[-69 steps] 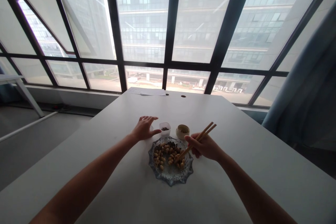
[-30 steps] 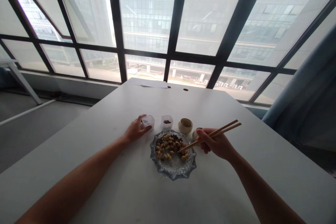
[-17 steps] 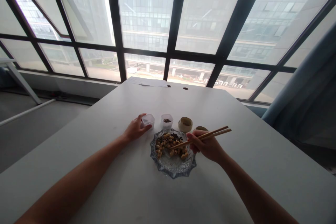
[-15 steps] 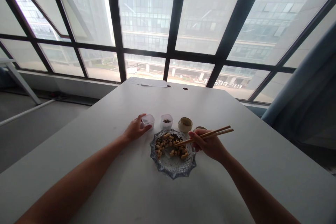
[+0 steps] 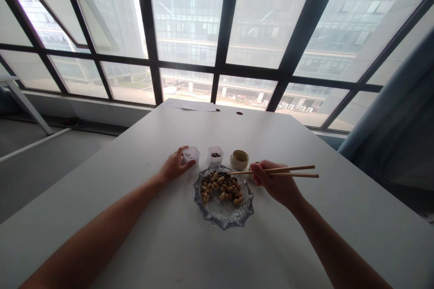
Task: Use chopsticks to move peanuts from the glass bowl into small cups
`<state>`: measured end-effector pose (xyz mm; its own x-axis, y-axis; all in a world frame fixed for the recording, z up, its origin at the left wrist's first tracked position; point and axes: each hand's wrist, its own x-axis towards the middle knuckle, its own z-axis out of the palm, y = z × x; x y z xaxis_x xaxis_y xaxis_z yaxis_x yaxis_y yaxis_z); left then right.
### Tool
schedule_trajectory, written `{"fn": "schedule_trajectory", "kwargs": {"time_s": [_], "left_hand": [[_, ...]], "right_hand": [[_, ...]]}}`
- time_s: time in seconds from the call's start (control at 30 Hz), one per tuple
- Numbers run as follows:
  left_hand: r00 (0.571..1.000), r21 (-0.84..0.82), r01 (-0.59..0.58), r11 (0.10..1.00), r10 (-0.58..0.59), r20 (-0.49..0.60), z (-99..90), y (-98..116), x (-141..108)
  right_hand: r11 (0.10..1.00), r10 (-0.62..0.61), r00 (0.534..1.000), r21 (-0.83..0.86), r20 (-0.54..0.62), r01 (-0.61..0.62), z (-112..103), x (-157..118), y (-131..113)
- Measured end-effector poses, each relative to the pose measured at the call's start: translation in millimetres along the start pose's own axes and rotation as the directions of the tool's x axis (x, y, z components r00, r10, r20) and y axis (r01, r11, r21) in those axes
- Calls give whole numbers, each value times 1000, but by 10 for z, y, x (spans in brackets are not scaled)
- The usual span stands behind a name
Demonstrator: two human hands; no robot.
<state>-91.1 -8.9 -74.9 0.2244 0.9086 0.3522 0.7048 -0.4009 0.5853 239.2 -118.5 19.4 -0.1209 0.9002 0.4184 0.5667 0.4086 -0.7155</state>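
Observation:
My right hand (image 5: 276,182) is closed around a pair of wooden chopsticks (image 5: 298,170), whose tips reach the dark seeds (image 5: 222,174) at the far side of a scalloped glass dish (image 5: 225,221). Whether the tips pinch anything is too small to tell. Peanuts in their shells (image 5: 220,186) lie in the same dish, nearer to me than the seeds. My left hand (image 5: 174,165) grips a small clear plastic container (image 5: 191,155) standing on the table, thumb in front and fingers behind it. Beside it a second plastic container (image 5: 215,156) holds some dark bits.
A small pale round pot (image 5: 239,160) stands right of the containers, just behind the dish. Sheets of paper (image 5: 193,105) lie at the far end of the white table (image 5: 152,244), close to the windows. A blue curtain (image 5: 389,86) hangs at the right.
My right hand has moved right with the chopsticks, which now lie flatter. Their tips have shifted from the peanuts to the dark seeds farther back. My left hand keeps its place.

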Motion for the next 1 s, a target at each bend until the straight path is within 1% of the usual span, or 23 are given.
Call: {"fn": "schedule_trajectory", "kwargs": {"time_s": [0.27, 0.37, 0.43, 0.5, 0.57, 0.6, 0.63, 0.7, 0.8, 0.9, 0.93, 0.97, 1.0], "left_hand": [[1000, -1, 4, 1000, -4, -4, 17, -28, 6], [1000, -11, -6, 1000, 6, -12, 14, -24, 6], [1000, -14, -8, 1000, 8, -12, 8, -16, 4], [1000, -13, 0, 1000, 0, -6, 0, -5, 0], [1000, -15, 3, 1000, -3, -2, -7, 3, -4], [1000, -16, 3, 1000, -3, -3, -9, 6, -7], [1000, -14, 1, 1000, -1, -5, -10, 6, -8], [1000, -7, 1, 1000, -1, -8, -9, 1, -9], [1000, 7, 0, 1000, 0, -10, -1, -15, -4], [1000, 12, -9, 1000, 9, -11, 8, -31, 3], [1000, 14, -9, 1000, 9, -10, 11, -34, 4], [1000, 15, -9, 1000, 9, -9, 14, -36, 5], [1000, 16, -7, 1000, 8, -8, 16, -37, 6]], "right_hand": [[997, -73, 996, -15, 57, 74, 138, -18, 4], [998, -65, 997, 9, 51, 64, 157, -22, 16], [995, 1, 1000, 95, 1, -1, 154, -9, 32], [959, 132, 987, 263, -94, -103, 142, 23, 65], [871, 290, 941, 456, -175, -184, 126, 69, 122], [819, 356, 914, 535, -193, -206, 118, 93, 158], [773, 404, 894, 595, -193, -220, 112, 115, 195], [710, 454, 873, 664, -175, -236, 111, 148, 265], [674, 471, 870, 694, -142, -252, 134, 170, 313], [680, 481, 863, 687, -156, -255, 161, 156, 263], [706, 469, 865, 664, -178, -246, 164, 140, 227], [753, 437, 874, 618, -214, -226, 162, 116, 185], [819, 374, 892, 542, -256, -188, 156, 86, 140]]}}
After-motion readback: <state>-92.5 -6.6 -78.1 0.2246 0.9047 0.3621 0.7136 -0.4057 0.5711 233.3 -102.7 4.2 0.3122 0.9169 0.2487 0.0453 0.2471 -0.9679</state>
